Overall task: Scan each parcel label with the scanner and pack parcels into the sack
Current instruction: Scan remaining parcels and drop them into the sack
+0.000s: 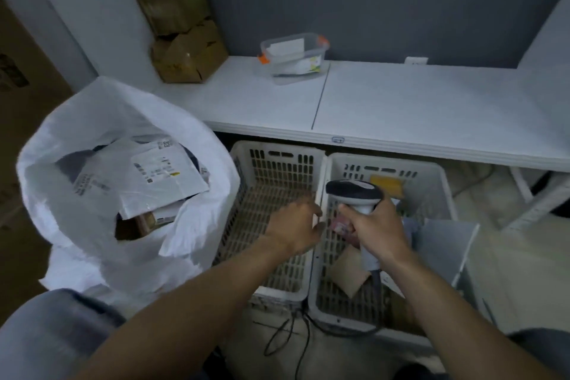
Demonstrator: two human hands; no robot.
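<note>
The right hand (381,233) grips the handle of the scanner (351,191), whose dark head sticks up just above the knuckles and points away from the person, while its cable (375,282) drops from below the wrist. Directly under that hand sits the right basket (445,191), and a small pink parcel (340,225) lies in it just left of the thumb. A brown parcel (348,276) lies below the hand, a yellow one (387,185) just beyond the scanner, and a grey mailer (444,244) leans to the hand's right. The left hand (296,225) hovers over the left basket (277,163) with fingers loosely spread and holding nothing, its fingertips at the rim that divides the two baskets, close to the pink parcel. Well off to the left of that hand stands the white sack (92,120), mouth open, with a labelled white parcel (160,170) lying on top inside it. Beyond both hands runs the white counter (401,102).
</note>
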